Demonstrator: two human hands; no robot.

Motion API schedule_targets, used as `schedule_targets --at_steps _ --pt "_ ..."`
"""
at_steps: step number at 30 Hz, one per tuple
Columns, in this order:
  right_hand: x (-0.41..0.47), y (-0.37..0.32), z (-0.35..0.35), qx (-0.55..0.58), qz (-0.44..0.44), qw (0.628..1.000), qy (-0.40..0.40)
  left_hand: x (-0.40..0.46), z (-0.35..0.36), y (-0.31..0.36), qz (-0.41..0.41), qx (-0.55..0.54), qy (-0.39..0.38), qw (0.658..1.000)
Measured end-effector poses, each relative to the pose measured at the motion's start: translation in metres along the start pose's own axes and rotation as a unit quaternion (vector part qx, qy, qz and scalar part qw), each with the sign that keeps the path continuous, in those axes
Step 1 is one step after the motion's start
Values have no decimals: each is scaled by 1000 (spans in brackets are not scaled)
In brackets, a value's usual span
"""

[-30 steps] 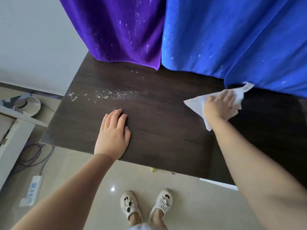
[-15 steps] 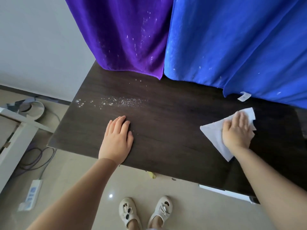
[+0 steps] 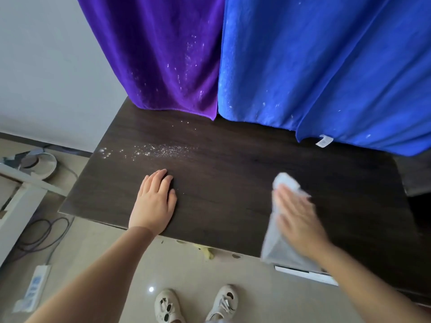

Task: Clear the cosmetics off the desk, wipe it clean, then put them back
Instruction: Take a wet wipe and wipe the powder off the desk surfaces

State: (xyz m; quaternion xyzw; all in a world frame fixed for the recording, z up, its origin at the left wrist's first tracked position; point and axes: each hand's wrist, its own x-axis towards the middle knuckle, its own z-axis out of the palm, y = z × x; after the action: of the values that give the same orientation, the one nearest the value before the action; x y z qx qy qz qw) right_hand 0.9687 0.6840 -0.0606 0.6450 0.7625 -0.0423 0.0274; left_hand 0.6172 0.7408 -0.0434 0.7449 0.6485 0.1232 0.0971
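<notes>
The dark wooden desk carries no cosmetics. A streak of white glittery powder lies across its far left part. My left hand rests flat on the desk near the front edge, fingers straight. My right hand, blurred by motion, presses a white wipe flat against the desk near the front edge, right of centre. The wipe's lower part hangs over the desk's front edge.
A purple towel and a blue towel, both flecked with white specks, hang down to the desk's back edge. On the floor at left are a power strip, cables and a white frame. My feet stand below the desk.
My right hand has swept the wipe from the back right of the desk toward the front edge and leftward. My left hand has stayed flat in place.
</notes>
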Motion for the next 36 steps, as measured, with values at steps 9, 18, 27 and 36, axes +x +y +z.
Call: schedule_targets --at_steps 9,18,27,36 --pt "49 -95 -5 107 373 919 64 1 2 -2 16 -34 1 999" --pt "43 -199 1 4 -87 996 21 -2 -37 -68 54 -247 -38 967" --pt "66 -222 -12 128 523 842 47 15 -54 -176 -185 -386 -104 898" --pt "153 -436 -10 96 -38 995 -1 20 -71 -186 -284 -620 -162 713"
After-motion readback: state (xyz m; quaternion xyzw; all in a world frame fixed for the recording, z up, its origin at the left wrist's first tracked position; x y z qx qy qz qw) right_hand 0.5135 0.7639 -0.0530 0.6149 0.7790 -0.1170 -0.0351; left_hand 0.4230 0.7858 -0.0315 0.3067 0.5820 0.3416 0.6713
